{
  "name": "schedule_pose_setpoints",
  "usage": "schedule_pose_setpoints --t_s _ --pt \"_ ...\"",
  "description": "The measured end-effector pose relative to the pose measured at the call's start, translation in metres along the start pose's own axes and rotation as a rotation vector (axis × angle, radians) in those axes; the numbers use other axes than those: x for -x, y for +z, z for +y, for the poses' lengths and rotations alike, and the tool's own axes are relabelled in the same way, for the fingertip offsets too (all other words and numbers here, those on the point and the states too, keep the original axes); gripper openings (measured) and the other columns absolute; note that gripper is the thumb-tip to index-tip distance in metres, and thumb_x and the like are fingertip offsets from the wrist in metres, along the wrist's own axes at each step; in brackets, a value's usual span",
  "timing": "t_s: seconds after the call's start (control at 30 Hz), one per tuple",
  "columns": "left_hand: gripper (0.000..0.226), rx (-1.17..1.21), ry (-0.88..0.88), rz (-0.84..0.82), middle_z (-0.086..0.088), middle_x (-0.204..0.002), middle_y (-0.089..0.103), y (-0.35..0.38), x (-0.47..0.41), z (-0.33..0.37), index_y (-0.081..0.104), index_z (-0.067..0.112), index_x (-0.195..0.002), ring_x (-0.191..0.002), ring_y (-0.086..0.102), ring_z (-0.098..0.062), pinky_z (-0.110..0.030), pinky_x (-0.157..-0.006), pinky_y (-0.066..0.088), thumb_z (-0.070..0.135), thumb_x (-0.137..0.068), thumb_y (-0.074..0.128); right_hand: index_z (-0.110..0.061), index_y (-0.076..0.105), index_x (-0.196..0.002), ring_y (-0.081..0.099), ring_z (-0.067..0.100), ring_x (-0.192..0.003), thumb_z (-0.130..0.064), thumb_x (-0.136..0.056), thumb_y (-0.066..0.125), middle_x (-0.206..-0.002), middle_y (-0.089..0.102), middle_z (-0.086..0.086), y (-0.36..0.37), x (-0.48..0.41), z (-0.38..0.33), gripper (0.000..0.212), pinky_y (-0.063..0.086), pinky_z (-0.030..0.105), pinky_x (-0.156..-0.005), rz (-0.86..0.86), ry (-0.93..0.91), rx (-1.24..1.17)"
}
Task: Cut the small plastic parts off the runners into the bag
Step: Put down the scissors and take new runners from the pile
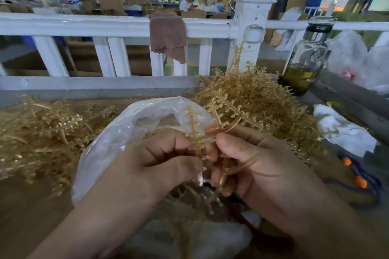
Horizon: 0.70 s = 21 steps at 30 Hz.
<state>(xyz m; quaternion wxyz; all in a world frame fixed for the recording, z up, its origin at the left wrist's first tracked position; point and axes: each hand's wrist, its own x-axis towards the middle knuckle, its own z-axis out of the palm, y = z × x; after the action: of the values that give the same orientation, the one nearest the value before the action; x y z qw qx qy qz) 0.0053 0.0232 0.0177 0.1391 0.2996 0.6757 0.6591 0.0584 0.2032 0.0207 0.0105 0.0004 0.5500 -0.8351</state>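
At the left edge of the bench [31, 206] lies a loose heap of tan runners [42, 134], blurred in detail. Just right of it, at the middle of the bench, a clear plastic bag [126, 130] stands with its mouth open toward the hands; tan pieces show through its wall, but they cannot be told apart. The left hand [160, 164] is in front of the bag mouth, fingers curled in and pinching the lower stem of a branched runner [212, 124]. This runner rises over the bag's near rim with small parts attached along its arms. The right hand [263, 164] grips the same runner from the other side, thumb pressed on the stem and fingers curled round further stems in the palm. Behind it, toward the far right corner, sits a tall pile of runners [252, 90]. A white railing [84, 25] runs along the far edge with a brown cloth [168, 35] draped over it. At the right edge stand a glass bottle [305, 59] holding yellowish liquid, and a white rag [341, 130].
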Motion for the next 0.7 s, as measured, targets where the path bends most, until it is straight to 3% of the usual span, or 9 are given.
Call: schedule_pose_setpoints --t_s 0.07,0.13,0.17,0.3,0.4,0.47,0.53,0.63,0.7 --pt "0.026 -0.03 0.008 0.023 -0.003 -0.079 0.075 -0.002 0.002 0.001 0.076 0.019 -0.079 -0.071 0.067 -0.014 -0.019 -0.072 0.05 0.04 -0.064 0.073 0.0 0.067 -0.089 0.053 0.016 -0.048 -0.031 -0.08 0.071 -0.075 0.055 0.018 -0.003 0.004 -0.002 0.033 0.037 0.023 -0.042 -0.047 0.041 0.044" --pt "0.031 0.024 -0.019 0.095 -0.016 -0.085 0.075 -0.005 0.004 -0.002 0.074 0.015 -0.079 -0.08 0.071 -0.031 -0.038 -0.08 0.049 0.038 -0.059 0.074 -0.008 0.071 -0.09 0.051 0.013 -0.048 -0.038 -0.079 0.071 -0.078 0.057 0.014 -0.005 0.007 -0.004 0.031 0.031 0.023 -0.042 -0.096 0.098 0.035" --pt "0.029 0.078 -0.039 0.147 -0.019 -0.084 0.075 -0.005 0.003 -0.003 0.073 0.015 -0.076 -0.077 0.071 -0.033 -0.041 -0.077 0.051 0.036 -0.056 0.074 -0.014 0.073 -0.092 0.053 0.012 -0.05 -0.041 -0.076 0.074 -0.078 0.061 0.008 -0.006 0.009 -0.004 0.032 0.029 0.025 -0.044 -0.118 0.13 0.018" --pt "0.015 0.246 -0.061 0.223 -0.018 -0.066 0.069 0.004 0.0 -0.004 0.072 0.019 -0.068 -0.057 0.067 -0.027 -0.03 -0.052 0.054 0.03 -0.058 0.071 -0.018 0.074 -0.098 0.055 0.018 -0.076 -0.045 -0.066 0.087 -0.086 0.066 0.004 -0.008 0.011 -0.001 0.043 0.02 0.033 -0.059 -0.26 0.165 -0.025" --pt "0.002 0.318 -0.082 0.263 -0.012 -0.059 0.059 0.007 0.0 -0.002 0.07 0.018 -0.069 -0.048 0.059 -0.025 -0.03 -0.046 0.05 0.02 -0.068 0.07 -0.017 0.074 -0.098 0.06 0.016 -0.077 -0.021 -0.07 0.085 -0.089 0.069 0.004 -0.007 0.013 0.0 0.03 0.038 0.028 -0.06 -0.363 0.153 -0.02" --pt "0.01 0.335 -0.108 0.281 -0.01 -0.058 0.055 0.006 0.002 0.001 0.066 0.017 -0.068 -0.044 0.053 -0.026 -0.03 -0.043 0.047 0.022 -0.077 0.064 -0.014 0.074 -0.092 0.063 0.013 -0.073 -0.008 -0.073 0.073 -0.087 0.069 0.006 -0.005 0.013 0.0 0.019 0.048 0.022 -0.053 -0.359 0.165 -0.031" --pt "0.016 0.328 -0.126 0.275 -0.008 -0.057 0.053 0.004 0.002 0.002 0.063 0.015 -0.07 -0.042 0.048 -0.024 -0.028 -0.041 0.044 0.026 -0.081 0.066 -0.014 0.073 -0.087 0.063 0.013 -0.07 -0.007 -0.074 0.072 -0.086 0.068 0.006 -0.005 0.011 0.002 0.015 0.049 0.022 -0.052 -0.337 0.174 -0.045" --pt "0.028 0.349 -0.132 0.218 -0.006 -0.059 0.058 0.0 0.005 0.003 0.066 0.008 -0.078 -0.04 0.046 -0.018 -0.023 -0.04 0.043 0.034 -0.083 0.076 -0.014 0.072 -0.087 0.064 0.018 -0.074 -0.017 -0.072 0.083 -0.088 0.067 0.007 -0.007 0.008 0.006 0.019 0.047 0.032 -0.068 -0.3 0.092 -0.144" --pt "0.048 0.388 -0.147 0.133 -0.012 -0.072 0.069 -0.002 0.007 0.002 0.07 0.0 -0.089 -0.043 0.052 -0.016 -0.023 -0.043 0.047 0.042 -0.072 0.086 -0.013 0.071 -0.09 0.064 0.023 -0.081 -0.015 -0.077 0.08 -0.091 0.068 0.008 -0.006 0.005 0.009 0.016 0.048 0.037 -0.079 -0.282 0.004 -0.261"
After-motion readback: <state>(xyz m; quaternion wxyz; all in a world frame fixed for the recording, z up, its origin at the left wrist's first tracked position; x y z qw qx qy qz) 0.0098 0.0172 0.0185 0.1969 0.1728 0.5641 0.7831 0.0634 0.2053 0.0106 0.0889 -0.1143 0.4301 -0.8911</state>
